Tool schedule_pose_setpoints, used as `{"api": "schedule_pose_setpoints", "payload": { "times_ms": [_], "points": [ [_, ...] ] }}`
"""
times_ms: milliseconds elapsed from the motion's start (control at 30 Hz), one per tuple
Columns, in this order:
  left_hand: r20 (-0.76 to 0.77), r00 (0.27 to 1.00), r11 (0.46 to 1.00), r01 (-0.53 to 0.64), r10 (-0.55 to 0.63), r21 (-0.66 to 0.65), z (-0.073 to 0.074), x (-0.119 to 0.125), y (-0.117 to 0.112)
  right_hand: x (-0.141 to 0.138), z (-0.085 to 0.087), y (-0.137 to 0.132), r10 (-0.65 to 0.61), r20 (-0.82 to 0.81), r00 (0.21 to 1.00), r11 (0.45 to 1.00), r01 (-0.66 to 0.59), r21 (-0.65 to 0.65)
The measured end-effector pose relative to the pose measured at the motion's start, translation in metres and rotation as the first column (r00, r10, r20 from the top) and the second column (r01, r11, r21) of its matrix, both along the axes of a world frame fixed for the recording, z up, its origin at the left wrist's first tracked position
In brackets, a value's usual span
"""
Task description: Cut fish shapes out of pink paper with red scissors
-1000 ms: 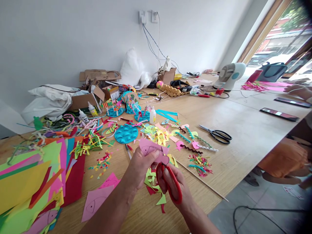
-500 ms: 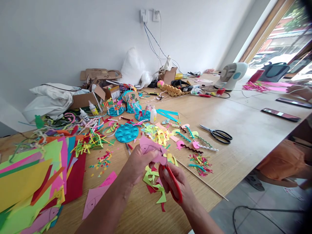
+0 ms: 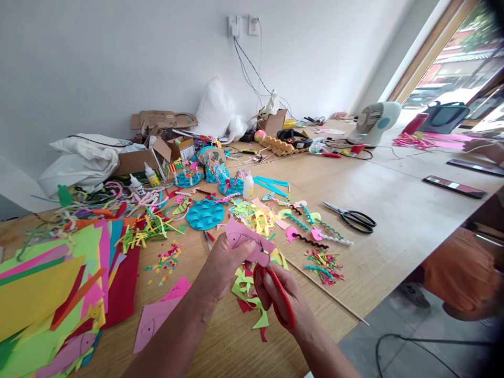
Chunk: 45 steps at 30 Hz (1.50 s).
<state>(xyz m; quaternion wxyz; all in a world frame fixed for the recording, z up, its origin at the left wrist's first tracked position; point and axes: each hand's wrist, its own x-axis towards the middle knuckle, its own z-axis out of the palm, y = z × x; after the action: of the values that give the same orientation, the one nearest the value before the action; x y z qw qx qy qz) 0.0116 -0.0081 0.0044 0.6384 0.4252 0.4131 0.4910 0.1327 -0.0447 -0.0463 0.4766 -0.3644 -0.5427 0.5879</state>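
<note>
My left hand [image 3: 229, 262] pinches a piece of pink paper [image 3: 238, 234] with a fish outline drawn on it, thumb on top. Red-handled scissors [image 3: 282, 299] sit in my right hand [image 3: 293, 296], fingers through the loops. Their blades meet the paper's lower right edge and are mostly hidden by it. Green paper scraps [image 3: 252, 299] lie on the table below my hands. Beside my left forearm is another pink sheet [image 3: 146, 317] with a drawn fish. A thin wooden stick [image 3: 326, 291] stretches out to the right of my right hand.
Coloured paper sheets [image 3: 35, 294] are piled at left. A blue scalloped disc [image 3: 205, 214] lies ahead, with a glue bottle [image 3: 248, 186] behind it. Black-handled scissors [image 3: 356, 219], braided pipe cleaners [image 3: 311, 241] and a phone [image 3: 454, 187] lie to the right. A seated person's orange clothing [image 3: 460, 268] shows beyond the table edge.
The scissor handles have shifted slightly left and spread a little wider. The pink paper's right-hand part now shows more fully. My left hand keeps its hold almost unmoved.
</note>
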Motion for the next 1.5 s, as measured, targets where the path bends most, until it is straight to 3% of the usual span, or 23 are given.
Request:
{"api": "schedule_pose_setpoints", "payload": {
  "times_ms": [300, 567, 833, 1200, 1500],
  "points": [
    [-0.001, 1.0, 1.0, 0.004, -0.004, 0.005, 0.002, 0.001, -0.001, 0.0, 0.003, 0.0, -0.009, 0.003, 1.0, 1.0, 0.009, -0.016],
    [0.016, 0.999, 0.999, 0.037, -0.037, 0.011, 0.001, -0.002, 0.0, 0.001, -0.005, 0.0, 0.0, 0.01, 1.0, 0.999, 0.0, -0.042],
    [-0.088, 0.989, 0.993, 0.12, -0.121, -0.007, 0.007, -0.01, 0.002, 0.009, -0.002, -0.001, 0.039, 0.095, 0.995, 0.998, -0.033, -0.06],
    [-0.207, 0.953, 0.973, 0.228, -0.219, 0.02, -0.001, -0.025, 0.008, 0.024, 0.004, -0.001, 0.16, 0.221, 0.962, 0.987, -0.152, -0.051],
    [-0.258, 0.943, 0.974, 0.226, -0.21, 0.033, 0.001, -0.028, 0.009, 0.027, 0.006, 0.0, 0.145, 0.298, 0.943, 0.988, -0.154, 0.006]
  ]
}}
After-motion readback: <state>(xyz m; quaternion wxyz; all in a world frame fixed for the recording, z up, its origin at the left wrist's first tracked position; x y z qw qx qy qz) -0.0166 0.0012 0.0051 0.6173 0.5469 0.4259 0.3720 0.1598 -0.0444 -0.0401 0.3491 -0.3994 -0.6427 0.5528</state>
